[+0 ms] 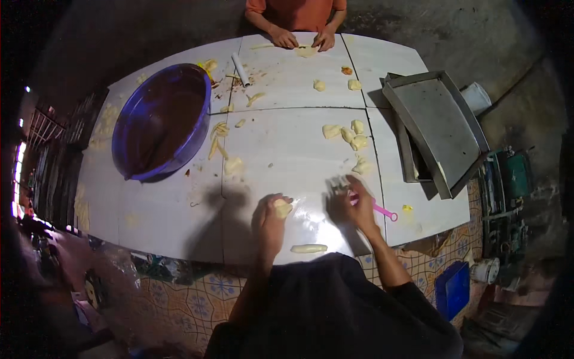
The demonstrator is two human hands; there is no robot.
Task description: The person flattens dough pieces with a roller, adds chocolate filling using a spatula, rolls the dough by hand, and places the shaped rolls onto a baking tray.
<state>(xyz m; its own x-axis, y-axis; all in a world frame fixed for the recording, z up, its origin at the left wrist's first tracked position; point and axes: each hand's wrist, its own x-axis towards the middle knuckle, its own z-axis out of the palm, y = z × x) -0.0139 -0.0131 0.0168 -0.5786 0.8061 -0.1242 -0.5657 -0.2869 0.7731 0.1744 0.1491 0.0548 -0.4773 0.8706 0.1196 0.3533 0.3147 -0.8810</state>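
Observation:
My left hand is closed round a lump of pale dough, held at the near middle of the white tiled table. In my right hand is a pink-handled tool. Its handle ends in a ring that sticks out to the right; its working end is hidden or blurred by my fingers. A rolled piece of dough lies near the table edge, between my forearms. Beyond my right hand sit several dough lumps.
A large purple basin with brown contents stands at left. Metal trays are stacked at right. A white tube and dough strips lie far left of centre. Opposite, a co-worker's hands handle a piece of dough.

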